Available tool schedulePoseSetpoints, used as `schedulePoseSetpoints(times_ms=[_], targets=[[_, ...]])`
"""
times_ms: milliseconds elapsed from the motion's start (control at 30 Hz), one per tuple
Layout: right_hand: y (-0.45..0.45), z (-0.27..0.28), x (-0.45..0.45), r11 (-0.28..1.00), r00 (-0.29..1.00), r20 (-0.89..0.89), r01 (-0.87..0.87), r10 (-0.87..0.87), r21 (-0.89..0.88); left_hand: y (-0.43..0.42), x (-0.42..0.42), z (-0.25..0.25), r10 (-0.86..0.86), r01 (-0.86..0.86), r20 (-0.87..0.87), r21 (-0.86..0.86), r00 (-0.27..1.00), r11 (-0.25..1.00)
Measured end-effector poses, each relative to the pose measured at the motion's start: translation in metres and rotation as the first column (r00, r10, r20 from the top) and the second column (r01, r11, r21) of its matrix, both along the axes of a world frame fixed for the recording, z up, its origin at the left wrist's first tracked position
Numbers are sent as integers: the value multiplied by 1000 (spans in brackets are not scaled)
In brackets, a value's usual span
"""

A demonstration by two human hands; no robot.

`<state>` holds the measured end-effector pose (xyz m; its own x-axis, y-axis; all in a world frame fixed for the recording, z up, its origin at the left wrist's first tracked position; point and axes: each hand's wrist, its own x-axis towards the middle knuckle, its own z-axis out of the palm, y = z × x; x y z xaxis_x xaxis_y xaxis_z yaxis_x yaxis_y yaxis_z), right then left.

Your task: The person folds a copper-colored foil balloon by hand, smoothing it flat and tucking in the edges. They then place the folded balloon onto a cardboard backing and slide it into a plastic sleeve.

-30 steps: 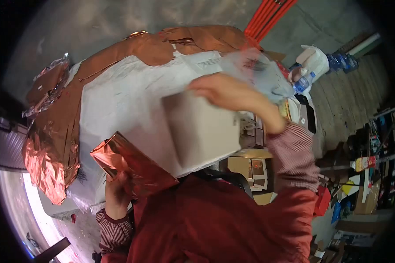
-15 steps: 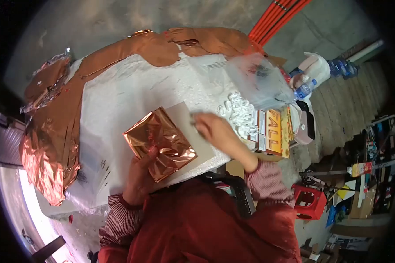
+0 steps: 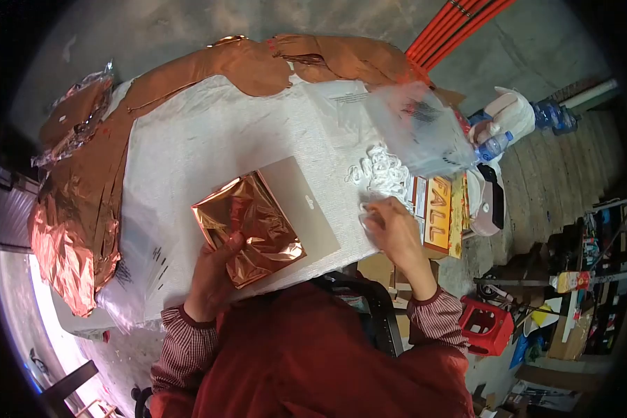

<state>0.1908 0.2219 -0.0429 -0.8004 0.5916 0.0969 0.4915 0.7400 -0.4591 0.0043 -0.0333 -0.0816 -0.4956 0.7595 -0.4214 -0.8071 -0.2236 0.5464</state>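
My left hand (image 3: pixel 214 270) grips the lower left edge of a folded copper-coloured foil sheet (image 3: pixel 268 223), thumb on top. Under the foil lies a grey-beige card (image 3: pixel 313 226), its bare right part showing with a small hanger-shaped slot. My right hand (image 3: pixel 397 230) is at the table's right side, just below a pile of small white looped strips (image 3: pixel 386 173). Its fingers are curled together, and a pale bit shows at the fingertips, too small to name.
Stacked copper foil pieces (image 3: pixel 181 80) line the table's far and left edges. Clear plastic bags (image 3: pixel 418 129) lie at the back right. A yellow-orange box (image 3: pixel 439 216), a water bottle (image 3: pixel 493 146) and a red stool (image 3: pixel 486 326) are to the right.
My right hand has moved right and slightly down, from over the card to beside the white pile, leaving the card's slot visible. My left hand stays on the foil.
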Motion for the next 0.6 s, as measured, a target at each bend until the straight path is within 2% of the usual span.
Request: schedulePoseSetpoints(times_ms=[33,100,167,267,300,367,400,500,567,600], targets=[[1,1,1,1000,1000,0,-12,12,-4,-1,1,-2,12,-12,0,-4,1000,1000],[1,1,5,996,974,210,78,-85,43,-2,1,-6,12,-12,-20,7,1000,1000],[-7,0,11,998,968,243,57,-65,39,-1,1,-6,13,-14,-31,-3,999,1000],[-18,-16,15,993,994,90,55,-65,109,1,-1,-6,-2,2,-35,0,999,1000],[-21,-19,16,993,994,93,55,-65,101,-1,-1,-5,-18,18,-31,4,999,1000],[-28,-19,14,997,999,-20,-43,42,-58,-3,-1,-5,-26,26,-26,16,999,1000],[-32,-13,7,971,999,-31,-20,13,-240,-1,-2,-5,-34,35,-30,46,999,998],[-42,-1,-29,979,986,-162,-68,37,-193,-2,-3,-11,-8,11,-41,81,999,997],[-50,-7,-55,966,989,-140,-74,40,-247,-2,-3,-9,1,3,-54,85,999,996],[-54,-18,-68,970,979,-178,-135,100,-201,-3,-1,-7,16,-12,-41,82,999,997]])
